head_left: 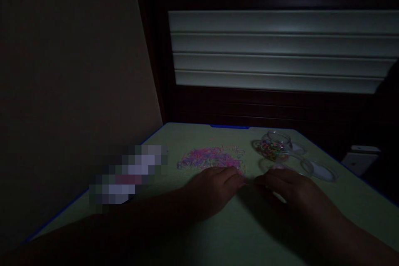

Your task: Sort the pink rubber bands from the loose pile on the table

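In dim light, a person's left hand (215,187) and right hand (289,187) meet fingertip to fingertip mid-table (218,237), pinching something too small to make out. Just beyond lies a loose pile of pink rubber bands (212,158); toward the far right corner, a clear jar (276,147) of coloured bands.

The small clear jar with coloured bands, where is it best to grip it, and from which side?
Probably grip the jar around its round body, coming from the right side with the right hand. It seems to lie tilted with its mouth toward the lid, and the band pile lies to its left.
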`<move>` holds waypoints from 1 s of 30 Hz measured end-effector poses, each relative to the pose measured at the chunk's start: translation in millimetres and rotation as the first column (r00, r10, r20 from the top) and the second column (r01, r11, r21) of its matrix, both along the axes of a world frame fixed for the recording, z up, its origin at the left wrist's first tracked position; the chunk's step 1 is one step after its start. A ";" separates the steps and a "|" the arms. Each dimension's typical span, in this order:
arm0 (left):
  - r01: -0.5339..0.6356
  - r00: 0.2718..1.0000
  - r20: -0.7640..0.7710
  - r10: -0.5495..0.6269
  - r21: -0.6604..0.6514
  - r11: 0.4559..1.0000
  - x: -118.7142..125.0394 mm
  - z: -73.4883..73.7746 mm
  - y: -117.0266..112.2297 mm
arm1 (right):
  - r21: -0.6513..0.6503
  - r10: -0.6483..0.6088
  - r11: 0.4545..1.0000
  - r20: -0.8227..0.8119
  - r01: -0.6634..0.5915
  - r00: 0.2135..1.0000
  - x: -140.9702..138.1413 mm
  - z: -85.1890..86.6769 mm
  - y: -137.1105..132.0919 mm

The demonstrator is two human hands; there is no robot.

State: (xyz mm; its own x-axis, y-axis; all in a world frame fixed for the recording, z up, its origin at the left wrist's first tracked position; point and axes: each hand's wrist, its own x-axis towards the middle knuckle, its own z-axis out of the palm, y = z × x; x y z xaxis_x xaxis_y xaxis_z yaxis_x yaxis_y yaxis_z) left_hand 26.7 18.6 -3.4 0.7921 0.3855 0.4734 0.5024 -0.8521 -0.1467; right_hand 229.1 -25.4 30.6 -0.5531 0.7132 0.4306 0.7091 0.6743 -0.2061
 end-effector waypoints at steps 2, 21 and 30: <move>-0.011 1.000 0.000 0.011 0.000 1.000 0.0 -0.2 0.0 | 0.011 0.010 1.000 -0.011 -0.010 1.000 -0.5 0.2 0.5; -0.032 0.998 -0.057 0.030 -0.027 0.999 -0.9 2.3 -1.4 | -0.025 -0.057 0.998 0.000 0.057 0.998 -1.7 0.0 1.5; -0.006 0.999 -0.045 0.005 -0.013 1.000 -1.4 1.4 -0.4 | -0.026 -0.040 0.999 0.061 0.042 0.997 -2.5 4.1 0.9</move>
State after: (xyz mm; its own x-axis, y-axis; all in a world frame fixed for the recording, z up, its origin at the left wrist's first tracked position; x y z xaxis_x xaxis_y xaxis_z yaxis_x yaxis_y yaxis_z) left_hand 25.3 18.2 -2.0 0.8101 0.3958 0.4326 0.5003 -0.8513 -0.1580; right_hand 226.6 -24.5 34.6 -0.5477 0.7469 0.3770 0.7478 0.6391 -0.1799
